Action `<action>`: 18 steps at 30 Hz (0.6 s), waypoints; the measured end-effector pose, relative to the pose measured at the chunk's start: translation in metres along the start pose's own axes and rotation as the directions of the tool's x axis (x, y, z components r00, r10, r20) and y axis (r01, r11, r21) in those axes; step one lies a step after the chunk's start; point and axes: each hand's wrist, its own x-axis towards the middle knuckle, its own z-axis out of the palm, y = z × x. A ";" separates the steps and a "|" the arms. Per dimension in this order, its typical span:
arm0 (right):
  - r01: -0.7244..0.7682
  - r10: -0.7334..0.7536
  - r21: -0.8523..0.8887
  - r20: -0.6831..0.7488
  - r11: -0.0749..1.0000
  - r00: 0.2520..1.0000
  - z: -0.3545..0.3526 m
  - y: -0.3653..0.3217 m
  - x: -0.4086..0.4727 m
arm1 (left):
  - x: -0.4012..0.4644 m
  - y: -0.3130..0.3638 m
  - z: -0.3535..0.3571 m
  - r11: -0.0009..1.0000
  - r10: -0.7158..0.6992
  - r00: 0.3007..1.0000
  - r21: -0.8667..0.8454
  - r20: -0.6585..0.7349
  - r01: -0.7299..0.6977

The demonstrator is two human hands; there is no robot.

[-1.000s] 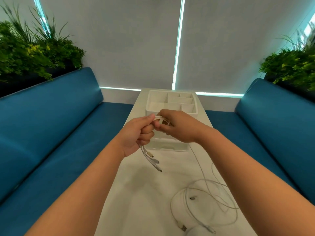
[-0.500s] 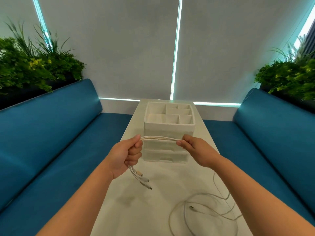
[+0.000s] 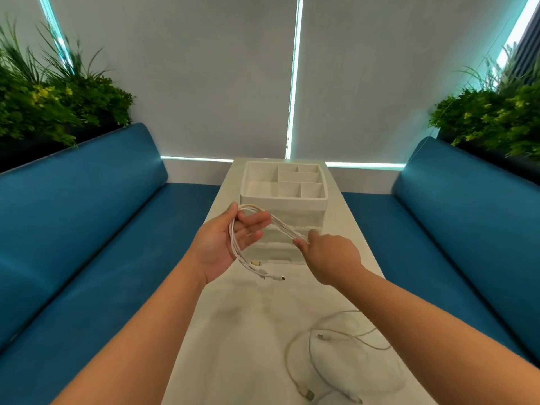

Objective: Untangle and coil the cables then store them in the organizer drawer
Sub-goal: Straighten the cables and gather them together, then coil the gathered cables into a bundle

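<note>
Head view looks down a narrow white counter (image 3: 257, 331) between two blue benches, with both bare arms reaching forward. Held above the counter in front of the organizer (image 3: 283, 197), the white cable bundle (image 3: 257, 229) loops over the left hand (image 3: 225, 244), whose palm faces up with the fingers (image 3: 254, 222) nearly straight and only loosely cupping the strands, thumb raised behind the loop. From that loop the bundle's long axis runs rightward and slightly down to the right hand (image 3: 327, 258), which pinches the strands at its fingertips. The free plug ends (image 3: 268, 271) dangle below the left palm, clear of the counter.

The wrap in hand seems to be a coiling turn: the left hand serves as the form and the right hand, being on the running length, is the one placed to carry the next turn round it. The span between the hands looks nearly taut, so little slack is left to feed.

A second cable (image 3: 336, 358) lies in loose, overlapping rings on the near counter, just beneath the right forearm, not yet coiled. The organizer's top tray compartments look bare; its drawers appear closed, though glare makes that hard to judge
</note>
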 end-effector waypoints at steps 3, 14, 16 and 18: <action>0.238 -0.229 -0.090 0.104 0.967 0.968 -0.009 -0.009 -0.011 | 0.001 -0.004 0.005 0.999 0.038 0.999 -0.005 0.022 -0.037; 0.853 -0.864 -0.142 -0.118 0.502 0.489 -0.067 -0.023 -0.006 | -0.006 -0.012 0.026 0.847 -0.135 0.989 0.526 0.066 0.081; 0.842 -0.824 -0.077 -0.271 0.535 0.498 -0.069 -0.018 -0.006 | -0.011 -0.006 0.032 0.865 -0.177 0.977 0.493 0.120 0.096; 0.819 -0.751 0.052 -0.369 0.572 0.548 -0.074 -0.021 -0.009 | -0.012 0.000 0.037 0.855 -0.157 0.976 0.515 0.150 0.058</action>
